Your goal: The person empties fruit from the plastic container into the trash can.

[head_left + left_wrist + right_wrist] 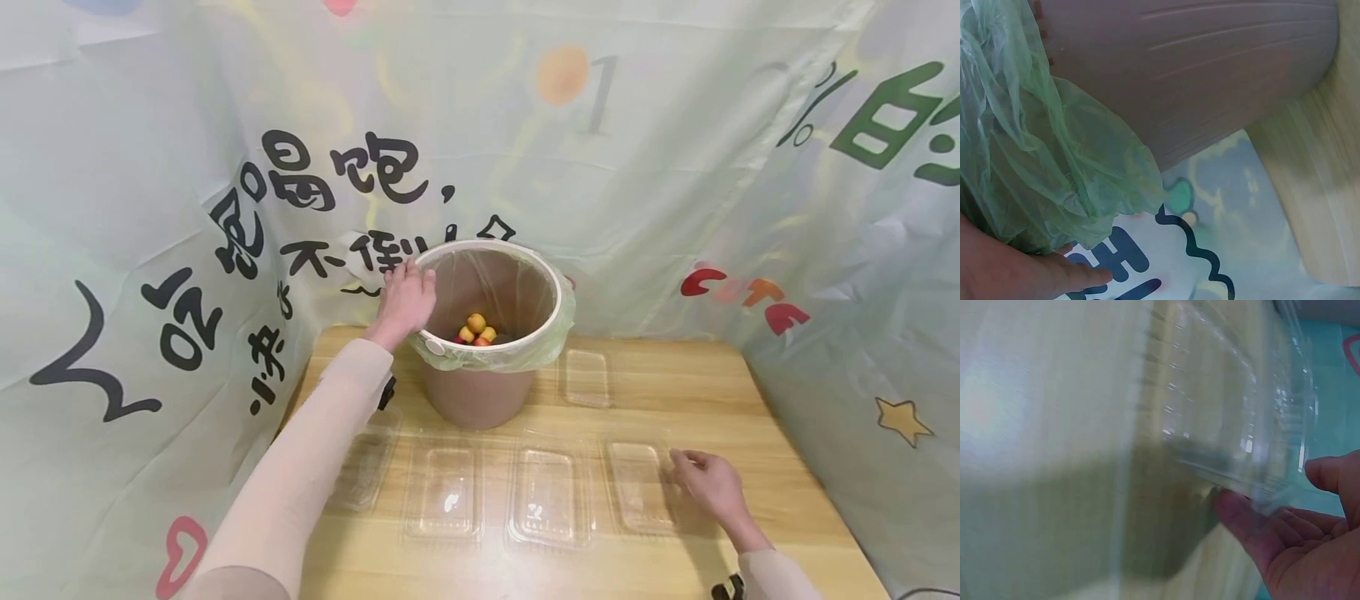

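Observation:
A brown bin (480, 396) with a white rim and a pale green liner bag (551, 346) stands on the table. Several small yellow and red fruits (476, 325) lie inside it. My left hand (407, 304) holds the left side of the rim; in the left wrist view its fingers (1079, 275) are beside the bag. At the right, my right hand (708, 483) is by the right edge of a clear plastic container (640, 487). In the right wrist view the thumb stands apart from the fingers, which meet the container's edge (1266, 494).
More clear containers lie on the wooden table (705, 392): one container (457, 492) and another container (551, 500) in front, one container (367, 462) at the left, one small container (587, 379) behind. A printed cloth (637, 208) encloses the table.

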`<state>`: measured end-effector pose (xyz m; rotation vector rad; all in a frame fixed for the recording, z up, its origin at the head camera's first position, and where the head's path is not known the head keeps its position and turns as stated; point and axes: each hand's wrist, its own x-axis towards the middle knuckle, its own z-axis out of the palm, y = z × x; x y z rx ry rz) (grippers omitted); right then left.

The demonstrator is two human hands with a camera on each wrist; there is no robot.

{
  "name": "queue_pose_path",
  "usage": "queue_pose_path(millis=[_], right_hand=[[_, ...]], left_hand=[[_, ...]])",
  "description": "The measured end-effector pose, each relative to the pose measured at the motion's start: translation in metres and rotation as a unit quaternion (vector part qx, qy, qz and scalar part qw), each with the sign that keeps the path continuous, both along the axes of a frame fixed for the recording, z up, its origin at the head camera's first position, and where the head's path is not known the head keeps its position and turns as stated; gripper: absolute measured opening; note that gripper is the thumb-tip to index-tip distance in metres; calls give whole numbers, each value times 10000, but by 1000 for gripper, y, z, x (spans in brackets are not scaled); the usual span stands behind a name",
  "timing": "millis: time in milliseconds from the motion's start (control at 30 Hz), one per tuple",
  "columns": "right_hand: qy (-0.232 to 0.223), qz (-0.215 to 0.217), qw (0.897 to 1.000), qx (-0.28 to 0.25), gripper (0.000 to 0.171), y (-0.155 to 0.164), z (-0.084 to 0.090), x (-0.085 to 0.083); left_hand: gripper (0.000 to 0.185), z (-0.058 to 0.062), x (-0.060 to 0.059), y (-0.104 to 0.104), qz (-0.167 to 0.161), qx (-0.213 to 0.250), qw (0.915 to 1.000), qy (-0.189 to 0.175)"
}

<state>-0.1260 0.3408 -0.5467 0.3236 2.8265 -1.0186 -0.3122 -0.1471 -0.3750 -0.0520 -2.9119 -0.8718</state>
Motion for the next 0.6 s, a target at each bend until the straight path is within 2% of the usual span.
queue_pose_path(millis=[133, 300, 467, 600], right_hand=[[95, 102, 9999, 80, 68, 3, 8, -8], [516, 96, 9984, 220, 62, -1, 23, -24], [1079, 246, 9936, 228, 51, -19, 51, -50], [1477, 484, 9873, 323, 53, -40, 83, -77]], left_hand=[[72, 0, -1, -4, -1, -8, 10000, 20], [74, -1, 1, -9, -45, 51, 10000, 41], [75, 1, 3, -16, -146, 124, 9998, 1], [73, 4, 6, -25, -224, -45, 9997, -73]])
